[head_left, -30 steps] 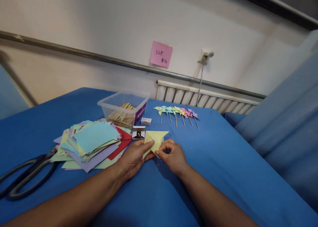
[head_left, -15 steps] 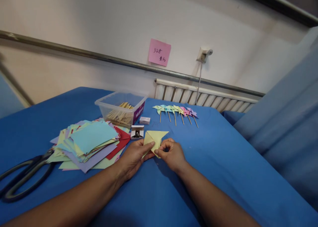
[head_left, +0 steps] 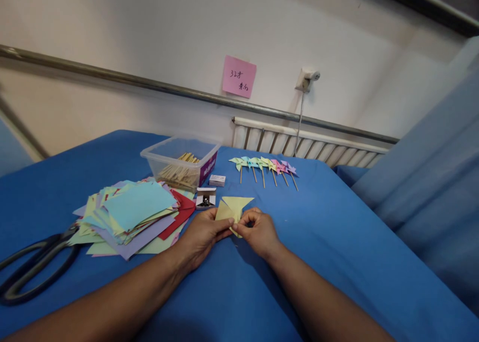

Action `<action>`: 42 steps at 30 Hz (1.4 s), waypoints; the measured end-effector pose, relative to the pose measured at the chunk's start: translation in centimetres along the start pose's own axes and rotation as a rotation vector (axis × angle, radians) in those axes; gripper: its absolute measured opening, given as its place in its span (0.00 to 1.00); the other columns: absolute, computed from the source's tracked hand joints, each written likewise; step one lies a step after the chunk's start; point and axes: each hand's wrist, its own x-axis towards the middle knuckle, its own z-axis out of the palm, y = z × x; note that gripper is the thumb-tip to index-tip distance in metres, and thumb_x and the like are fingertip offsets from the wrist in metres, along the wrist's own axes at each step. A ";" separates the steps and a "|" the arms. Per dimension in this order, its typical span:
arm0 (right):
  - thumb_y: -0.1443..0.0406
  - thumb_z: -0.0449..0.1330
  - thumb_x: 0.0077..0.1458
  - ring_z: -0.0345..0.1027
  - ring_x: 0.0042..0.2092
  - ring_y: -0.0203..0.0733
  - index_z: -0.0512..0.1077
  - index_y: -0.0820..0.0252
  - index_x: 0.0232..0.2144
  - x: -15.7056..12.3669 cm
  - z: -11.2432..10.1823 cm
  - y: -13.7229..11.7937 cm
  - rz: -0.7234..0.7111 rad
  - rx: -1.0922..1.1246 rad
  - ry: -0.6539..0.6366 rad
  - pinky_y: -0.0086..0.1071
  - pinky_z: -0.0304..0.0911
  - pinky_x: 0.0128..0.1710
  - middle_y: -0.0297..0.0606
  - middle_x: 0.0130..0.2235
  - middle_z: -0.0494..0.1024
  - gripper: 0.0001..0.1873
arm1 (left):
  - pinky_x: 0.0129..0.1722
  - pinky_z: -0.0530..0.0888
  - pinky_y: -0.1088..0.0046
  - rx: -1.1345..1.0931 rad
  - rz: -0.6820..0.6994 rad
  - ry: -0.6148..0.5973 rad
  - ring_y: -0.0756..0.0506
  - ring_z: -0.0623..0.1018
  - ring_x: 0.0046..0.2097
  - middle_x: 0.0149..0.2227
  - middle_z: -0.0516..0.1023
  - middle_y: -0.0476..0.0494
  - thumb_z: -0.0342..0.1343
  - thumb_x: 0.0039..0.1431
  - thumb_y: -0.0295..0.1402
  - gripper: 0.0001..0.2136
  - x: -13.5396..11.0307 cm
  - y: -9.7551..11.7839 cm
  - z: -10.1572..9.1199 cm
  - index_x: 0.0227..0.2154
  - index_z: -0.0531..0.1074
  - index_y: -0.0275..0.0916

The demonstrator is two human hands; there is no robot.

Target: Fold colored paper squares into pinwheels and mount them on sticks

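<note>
A yellow sheet of paper (head_left: 237, 204), cut in from its corners, is held between my hands above the blue cloth. My left hand (head_left: 204, 234) grips its left side, thumb on top near the middle. My right hand (head_left: 258, 231) pinches a corner of it close to the centre, with thumb and forefinger together. Whether a pin is between those fingers is hidden. Just beyond my left hand stands an opened small box (head_left: 205, 198) with dark shiny bits inside. Behind that lies a small closed box (head_left: 217, 180).
A stack of coloured paper (head_left: 139, 206) lies at left, beside large scissors (head_left: 41, 262). Behind it a clear plastic tub (head_left: 160, 161) holds wooden sticks (head_left: 179, 172). Several finished paper pinwheels (head_left: 264, 164) lie in a row at the back of the blue-covered table (head_left: 322, 242).
My left thumb has slid slightly inward over the paper's middle, and the right corner is drawn a little closer to the centre. The view has shifted slightly.
</note>
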 end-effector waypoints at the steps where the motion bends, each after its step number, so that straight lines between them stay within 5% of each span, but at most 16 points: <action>1: 0.65 0.66 0.41 0.66 0.31 0.37 0.70 0.59 0.15 0.0 0.0 0.0 0.000 0.001 0.000 0.30 0.60 0.33 0.33 0.25 0.71 0.09 | 0.44 0.73 0.69 0.000 0.002 -0.001 0.43 0.79 0.41 0.40 0.81 0.39 0.66 0.44 0.28 0.17 0.0 0.0 0.0 0.39 0.73 0.34; 24: 0.62 0.65 0.44 0.65 0.31 0.37 0.67 0.59 0.16 -0.4 -0.2 -0.6 -0.011 0.045 -0.018 0.30 0.59 0.34 0.33 0.26 0.72 0.12 | 0.41 0.75 0.69 0.015 0.019 0.026 0.43 0.80 0.40 0.40 0.81 0.37 0.68 0.42 0.31 0.18 -0.3 0.3 0.1 0.39 0.74 0.34; 31: 0.61 0.66 0.42 0.69 0.37 0.41 0.70 0.58 0.34 0.1 -0.6 -0.1 0.182 0.402 0.151 0.33 0.64 0.37 0.38 0.35 0.76 0.15 | 0.45 0.75 0.64 -0.007 0.020 -0.010 0.40 0.80 0.42 0.42 0.81 0.35 0.67 0.44 0.31 0.19 -0.4 0.5 0.0 0.41 0.74 0.33; 35: 0.59 0.68 0.40 0.70 0.40 0.42 0.68 0.58 0.40 0.2 -0.9 -0.8 0.255 0.675 0.114 0.34 0.65 0.41 0.38 0.38 0.76 0.23 | 0.47 0.74 0.62 -0.014 0.014 -0.044 0.39 0.80 0.43 0.43 0.81 0.34 0.67 0.45 0.31 0.19 -0.5 0.6 0.0 0.42 0.73 0.33; 42: 0.59 0.72 0.39 0.72 0.34 0.40 0.71 0.60 0.36 0.1 -1.2 -1.3 0.295 0.868 -0.026 0.34 0.65 0.37 0.36 0.33 0.79 0.22 | 0.48 0.74 0.60 0.011 0.000 -0.060 0.38 0.80 0.44 0.42 0.81 0.34 0.67 0.44 0.33 0.20 -0.6 0.7 0.1 0.42 0.74 0.33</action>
